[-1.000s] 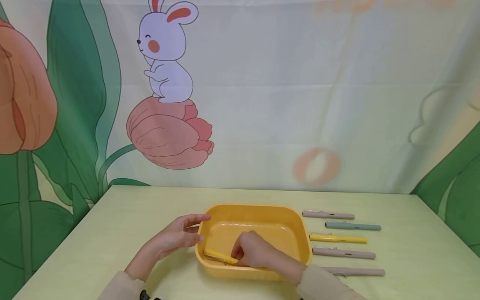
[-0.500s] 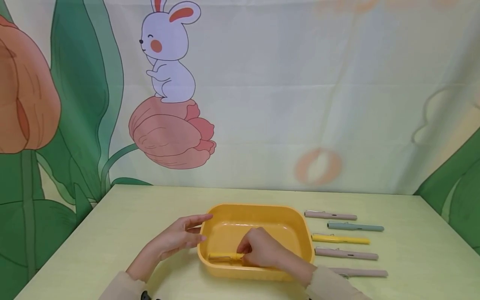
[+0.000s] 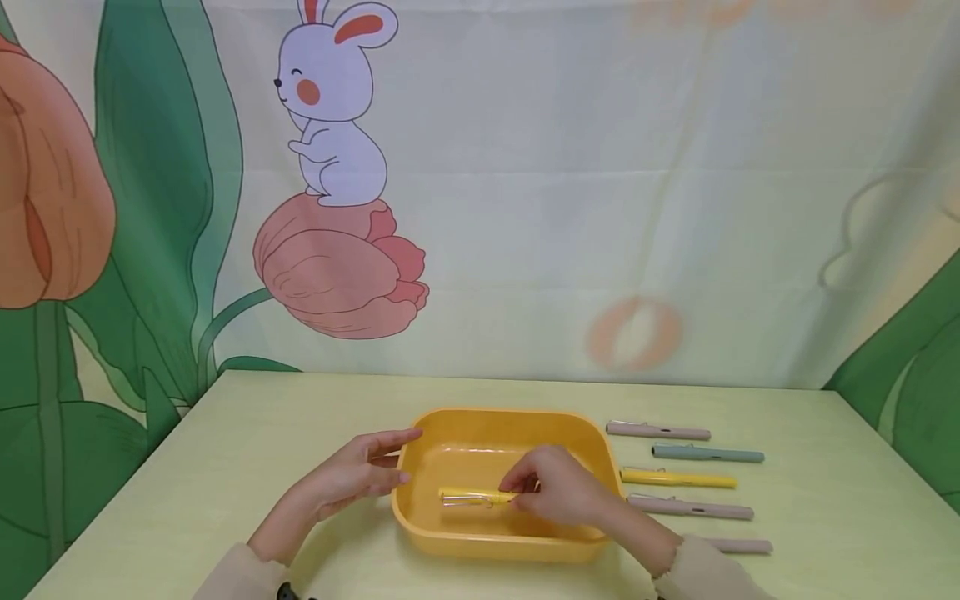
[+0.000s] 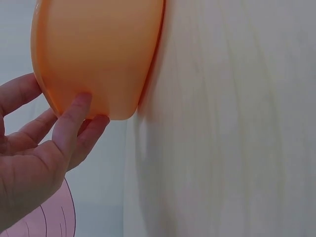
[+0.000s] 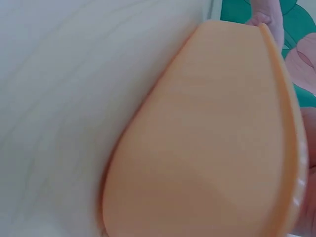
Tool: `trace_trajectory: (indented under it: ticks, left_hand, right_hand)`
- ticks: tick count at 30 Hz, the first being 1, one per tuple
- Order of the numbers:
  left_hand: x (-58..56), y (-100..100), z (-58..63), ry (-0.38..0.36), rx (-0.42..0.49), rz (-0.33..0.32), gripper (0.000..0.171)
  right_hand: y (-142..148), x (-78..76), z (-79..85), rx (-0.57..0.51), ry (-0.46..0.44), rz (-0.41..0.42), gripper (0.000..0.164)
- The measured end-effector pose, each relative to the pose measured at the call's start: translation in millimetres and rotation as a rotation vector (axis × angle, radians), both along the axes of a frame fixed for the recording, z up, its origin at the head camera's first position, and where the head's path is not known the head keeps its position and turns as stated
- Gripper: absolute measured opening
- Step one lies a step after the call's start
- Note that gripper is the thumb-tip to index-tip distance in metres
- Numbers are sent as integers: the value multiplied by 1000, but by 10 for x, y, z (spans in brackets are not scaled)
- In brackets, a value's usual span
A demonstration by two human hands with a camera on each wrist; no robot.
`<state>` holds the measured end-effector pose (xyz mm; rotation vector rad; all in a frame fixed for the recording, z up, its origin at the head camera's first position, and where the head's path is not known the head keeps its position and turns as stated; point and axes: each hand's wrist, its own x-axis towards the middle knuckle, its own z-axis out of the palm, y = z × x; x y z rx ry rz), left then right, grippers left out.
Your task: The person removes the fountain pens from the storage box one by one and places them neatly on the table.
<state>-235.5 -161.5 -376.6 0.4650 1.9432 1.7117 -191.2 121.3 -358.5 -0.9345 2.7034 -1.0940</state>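
Note:
A yellow plastic basin (image 3: 517,546) stands on the table in the head view. My left hand (image 3: 360,471) holds its left end; in the left wrist view, the thumb (image 4: 74,118) lies against the outer wall and a finger reaches over the rim. Inside the basin's outline, my right hand (image 3: 558,487) pinches a yellow pen (image 3: 472,496) by its right end. The pen lies level over the basin floor, its wire clip facing me and its cap end pointing left. In the right wrist view, the basin's outer wall (image 5: 197,133) hides most of the right hand.
Right of the basin, several capped pens lie in a rough column: a pinkish one (image 3: 660,431) at the back, a teal one (image 3: 708,453), a yellow one (image 3: 682,479) and more pinkish ones (image 3: 693,507) nearer me. A printed curtain (image 3: 525,208) hangs behind the table (image 3: 315,400).
My right hand has moved right and away from me with the yellow pen, which has left the basin's near left corner and turned level. The left hand has stayed at the rim.

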Motion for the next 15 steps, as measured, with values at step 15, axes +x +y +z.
trace_trajectory:
  ticks: [15]
  left_hand:
    - [-12,0,-9,-10,-22,13,61]
  right_hand:
    - [535,159,266,-61,-64,12,13]
